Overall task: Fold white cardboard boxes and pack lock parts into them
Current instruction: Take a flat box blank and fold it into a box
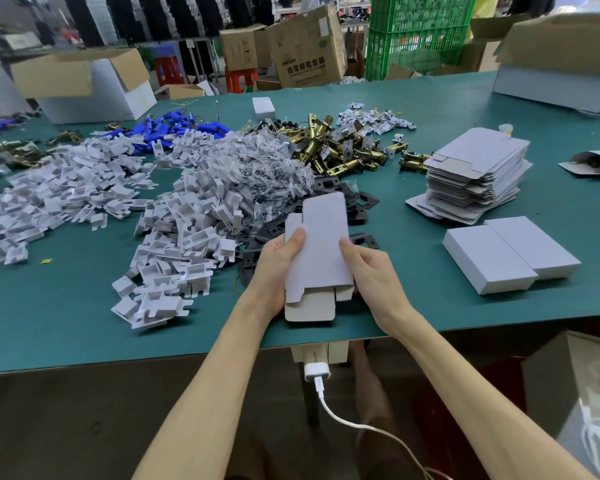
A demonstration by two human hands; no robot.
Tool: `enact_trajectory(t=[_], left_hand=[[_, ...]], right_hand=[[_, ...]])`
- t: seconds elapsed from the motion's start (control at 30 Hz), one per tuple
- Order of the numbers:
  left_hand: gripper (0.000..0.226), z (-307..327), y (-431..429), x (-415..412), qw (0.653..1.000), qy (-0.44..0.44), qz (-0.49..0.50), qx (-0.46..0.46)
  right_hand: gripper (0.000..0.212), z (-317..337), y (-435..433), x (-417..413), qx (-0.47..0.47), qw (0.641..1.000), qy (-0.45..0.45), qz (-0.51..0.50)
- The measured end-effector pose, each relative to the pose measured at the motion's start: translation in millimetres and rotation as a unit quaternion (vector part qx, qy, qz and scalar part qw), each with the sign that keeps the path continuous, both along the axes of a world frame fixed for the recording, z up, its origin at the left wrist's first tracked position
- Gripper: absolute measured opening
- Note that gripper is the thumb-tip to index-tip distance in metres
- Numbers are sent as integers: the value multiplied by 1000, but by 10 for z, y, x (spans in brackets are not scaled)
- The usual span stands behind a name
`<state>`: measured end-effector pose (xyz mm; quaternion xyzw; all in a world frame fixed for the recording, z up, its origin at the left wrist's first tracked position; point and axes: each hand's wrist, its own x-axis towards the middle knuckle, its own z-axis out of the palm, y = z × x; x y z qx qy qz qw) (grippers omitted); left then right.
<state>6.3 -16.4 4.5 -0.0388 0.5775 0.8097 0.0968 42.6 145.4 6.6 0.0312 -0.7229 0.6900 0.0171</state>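
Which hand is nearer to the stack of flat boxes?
Right. The stack of flat boxes lies beyond the right hand, to its right; the left hand is farther left, across the held box.

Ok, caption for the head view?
The left hand and right hand grip an unfolded white box over the green table.

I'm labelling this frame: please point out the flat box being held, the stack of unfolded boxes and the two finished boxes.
flat box (321, 237), head view, middle of its white front panel.
stack of unfolded boxes (482, 147), head view, top sheet.
finished boxes (487, 258), head view, top face of the nearer one.
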Motion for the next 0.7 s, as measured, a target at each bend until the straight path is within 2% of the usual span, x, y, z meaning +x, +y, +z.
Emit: enact_trajectory(t=[0.1,0.23,0.3,0.43,0.6,0.7], left_hand=[[28,-13,3,-10,1000,-2,8,21],[40,-22,30,-13,999,-5,-16,32],[36,-29,28,-17,999,1,-21,30],[29,-36,20,-34,999,15,-22,38],[35,-39,40,-21,999,30,-25,31],[42,-23,59,-20,999,25,-22,33]], right_hand=[[55,-35,7,-33,31,999,10,-18],[53,-92,35,-70,10,998,5,-66],[52,-98,41,-71,-4,997,2,-79],[52,-77,17,-50,-16,997,10,-68],[59,-70,4,-46,-47,997,17,-62],[52,-92,14,-62,-49,996,15,-78]])
